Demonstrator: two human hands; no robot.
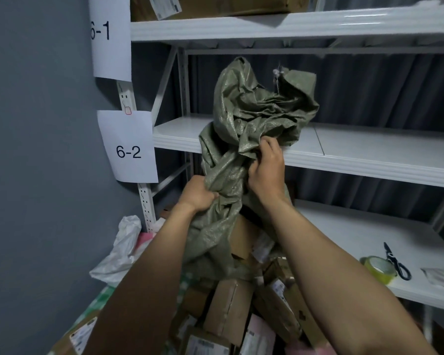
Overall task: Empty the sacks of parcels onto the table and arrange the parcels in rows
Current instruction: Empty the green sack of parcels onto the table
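Observation:
A crumpled olive-green woven sack (256, 116) is held up in front of the shelves, its closed bottom end uppermost and its mouth hanging down. My left hand (198, 193) grips a fold on its left side. My right hand (265, 170) clutches the bunched fabric a little higher, to the right. Below the sack's mouth lies a heap of brown cardboard parcels (231, 306) with white labels, some still partly under the fabric. A pink parcel (256, 334) lies among them near the bottom edge.
White metal shelving (369, 152) stands behind, with paper signs "6-1" (108, 32) and "6-2" (128, 149) on its post. A tape roll (378, 269) and black scissors (396, 262) lie on the lower right shelf. A white plastic bag (118, 254) sits left by the grey wall.

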